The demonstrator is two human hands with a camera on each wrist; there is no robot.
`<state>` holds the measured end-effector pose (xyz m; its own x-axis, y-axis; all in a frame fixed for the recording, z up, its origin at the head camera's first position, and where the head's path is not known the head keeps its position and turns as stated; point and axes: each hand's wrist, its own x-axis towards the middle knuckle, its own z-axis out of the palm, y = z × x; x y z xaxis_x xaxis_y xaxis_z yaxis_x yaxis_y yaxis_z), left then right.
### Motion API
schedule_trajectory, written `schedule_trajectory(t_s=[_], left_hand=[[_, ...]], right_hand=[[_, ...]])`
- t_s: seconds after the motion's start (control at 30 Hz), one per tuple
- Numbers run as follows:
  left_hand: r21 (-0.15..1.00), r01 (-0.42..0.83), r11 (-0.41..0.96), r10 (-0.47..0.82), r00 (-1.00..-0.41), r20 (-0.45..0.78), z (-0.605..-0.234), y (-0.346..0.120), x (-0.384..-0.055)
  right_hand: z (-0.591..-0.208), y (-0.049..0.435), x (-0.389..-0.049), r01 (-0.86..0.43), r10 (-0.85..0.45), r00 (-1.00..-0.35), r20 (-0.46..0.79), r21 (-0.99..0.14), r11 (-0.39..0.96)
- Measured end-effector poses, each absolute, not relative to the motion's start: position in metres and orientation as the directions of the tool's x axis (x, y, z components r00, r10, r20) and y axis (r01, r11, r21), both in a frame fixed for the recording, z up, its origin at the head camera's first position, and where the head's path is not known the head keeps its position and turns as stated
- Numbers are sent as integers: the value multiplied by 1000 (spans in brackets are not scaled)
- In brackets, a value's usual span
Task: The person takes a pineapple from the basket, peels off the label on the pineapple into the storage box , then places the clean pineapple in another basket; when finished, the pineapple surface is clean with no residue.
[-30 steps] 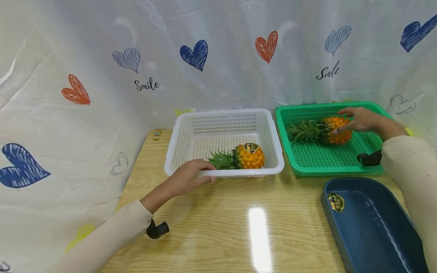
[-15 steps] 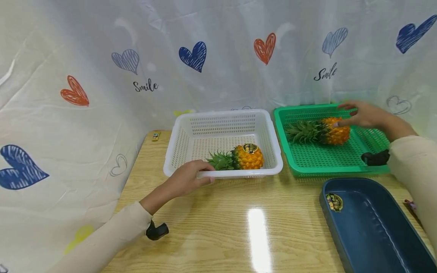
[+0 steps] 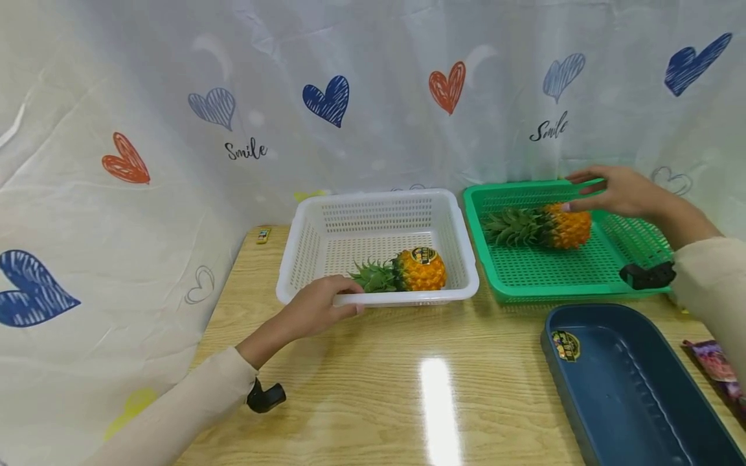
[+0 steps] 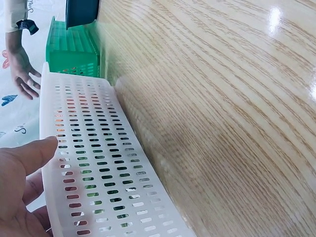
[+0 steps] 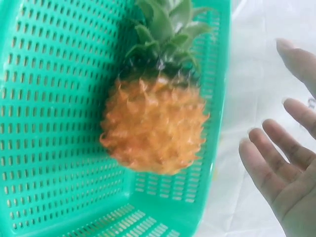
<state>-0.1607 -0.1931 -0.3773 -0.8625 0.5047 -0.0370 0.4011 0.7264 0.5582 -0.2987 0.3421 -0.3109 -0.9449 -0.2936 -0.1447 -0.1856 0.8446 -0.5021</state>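
One pineapple (image 3: 571, 226) lies near the back edge of the green basket (image 3: 553, 292), seemingly released: the right hand (image 3: 629, 192), fingers spread and empty, has withdrawn; the left hand (image 3: 319, 305) pinches the front rim of the white basket (image 3: 419, 298).

The word "Smile" (image 3: 247, 150) is written twice in black script on the white curtain (image 3: 373, 149). A label (image 3: 424, 255) on the pineapple (image 3: 423, 277) in the white basket (image 3: 414, 298) and another on the blue tray (image 3: 623, 388) are too small to read
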Motion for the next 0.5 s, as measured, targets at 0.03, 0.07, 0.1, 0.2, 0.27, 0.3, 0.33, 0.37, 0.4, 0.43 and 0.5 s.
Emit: schedule_trajectory(t_s=[0.03,0.07,0.1,0.2,0.27,0.3,0.33,0.37,0.4,0.43,0.5], left_hand=[[559,400,726,505,-862,-38,-377,-193,-160],[561,399,726,505,-862,-40,-377,-193,-160],[562,398,725,505,-862,-40,-376,-194,-160],[564,393,726,502,-864,-44,-376,-194,-160],[567,387,727,498,-866,-47,-376,-194,-160],[568,386,727,498,-866,-49,-376,-194,-160],[569,384,727,497,-867,-50,-376,-194,-160],[570,383,727,496,-867,-51,-376,-194,-160],[571,382,726,496,-867,-52,-376,-194,-160],[571,382,727,496,-867,-52,-376,-194,-160],[571,383,726,497,-866,-52,-375,-193,-160]], right_hand=[[-310,339,-297,-191,-299,-944,-142,-504,842],[-308,336,-296,-196,-305,-942,-139,-508,839],[-307,333,-294,-202,-311,-941,-136,-511,835],[-302,322,-290,-220,-324,-938,-124,-510,831],[-300,314,-288,-234,-336,-935,-114,-515,825],[-298,310,-287,-243,-345,-932,-109,-520,819],[-297,306,-286,-252,-354,-930,-103,-524,814],[-297,303,-284,-260,-361,-927,-96,-530,808],[-296,299,-283,-270,-373,-924,-89,-537,799],[-296,296,-282,-278,-383,-920,-86,-545,791],[-296,290,-280,-300,-407,-910,-76,-555,776]])
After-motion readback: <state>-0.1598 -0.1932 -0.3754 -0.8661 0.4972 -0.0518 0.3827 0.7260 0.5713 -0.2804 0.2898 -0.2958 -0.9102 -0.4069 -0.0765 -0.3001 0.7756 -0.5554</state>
